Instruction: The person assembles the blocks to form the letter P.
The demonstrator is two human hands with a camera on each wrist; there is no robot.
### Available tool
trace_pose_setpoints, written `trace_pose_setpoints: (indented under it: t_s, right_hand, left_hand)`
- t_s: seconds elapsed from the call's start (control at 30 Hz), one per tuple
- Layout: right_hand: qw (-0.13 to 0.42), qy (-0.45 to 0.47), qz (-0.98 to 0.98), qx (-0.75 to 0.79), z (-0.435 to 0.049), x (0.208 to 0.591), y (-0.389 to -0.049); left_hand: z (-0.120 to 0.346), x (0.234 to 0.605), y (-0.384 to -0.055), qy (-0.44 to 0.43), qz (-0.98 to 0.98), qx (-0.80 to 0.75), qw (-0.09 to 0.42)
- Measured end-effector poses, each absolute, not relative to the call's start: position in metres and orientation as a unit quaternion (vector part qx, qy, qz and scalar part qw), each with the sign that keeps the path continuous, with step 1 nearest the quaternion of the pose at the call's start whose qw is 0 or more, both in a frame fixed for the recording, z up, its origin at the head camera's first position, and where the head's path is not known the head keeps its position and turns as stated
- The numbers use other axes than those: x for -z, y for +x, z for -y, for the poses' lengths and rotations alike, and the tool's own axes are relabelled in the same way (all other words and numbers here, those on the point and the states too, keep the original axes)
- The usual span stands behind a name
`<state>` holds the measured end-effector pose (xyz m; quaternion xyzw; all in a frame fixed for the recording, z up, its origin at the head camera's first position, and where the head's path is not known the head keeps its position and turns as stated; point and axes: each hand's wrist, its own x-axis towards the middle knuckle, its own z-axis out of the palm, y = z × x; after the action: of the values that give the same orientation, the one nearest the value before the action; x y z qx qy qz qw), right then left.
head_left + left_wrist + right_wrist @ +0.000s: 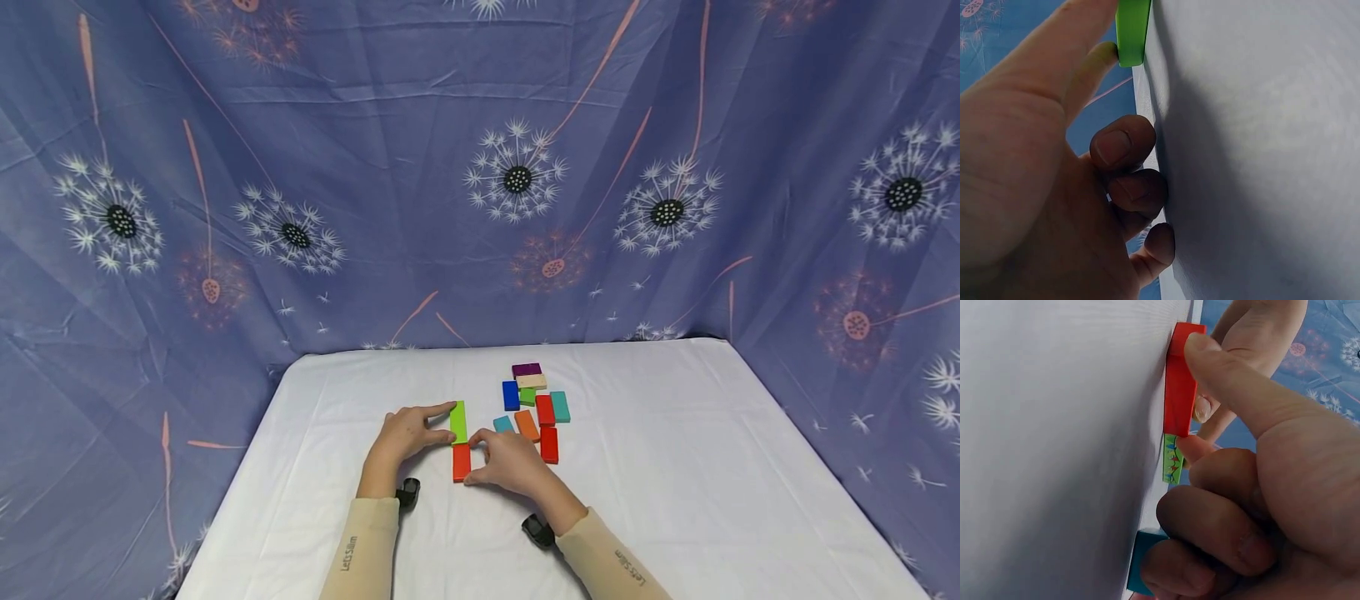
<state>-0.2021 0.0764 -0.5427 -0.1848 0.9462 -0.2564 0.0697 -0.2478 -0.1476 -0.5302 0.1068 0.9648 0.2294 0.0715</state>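
Note:
A lime-green block [458,423] and a red block [461,463] lie end to end on the white cloth, the green one farther from me. My left hand [407,433] pinches the green block lengthwise, index finger at its far end and thumb near its close end. The red block is gripped by my right hand [513,461], whose thumb is at the near end and index finger by the joint between the blocks. In the right wrist view, the green block [1172,469] shows a printed pattern on its side. The left hand's other fingers are curled near the cloth.
Right of the hands lie several loose blocks: purple [527,369], cream [532,382], blue [511,396], small green [528,397], orange [527,426], teal [560,407] and two red. A light-blue block [503,424] sits just beyond the right hand. Patterned curtain [420,208] surrounds the table.

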Motion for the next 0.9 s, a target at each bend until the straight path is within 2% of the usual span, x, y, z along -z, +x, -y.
trace_pose_setpoints:
  t_s: [0.9]
  right_hand:
    - [0.056,-0.175,-0.947,0.262,-0.0716,0.5421,-0.199]
  left_hand:
    - [0.1508,0.5308,-0.2491,0.107,-0.963,-0.231,0.083]
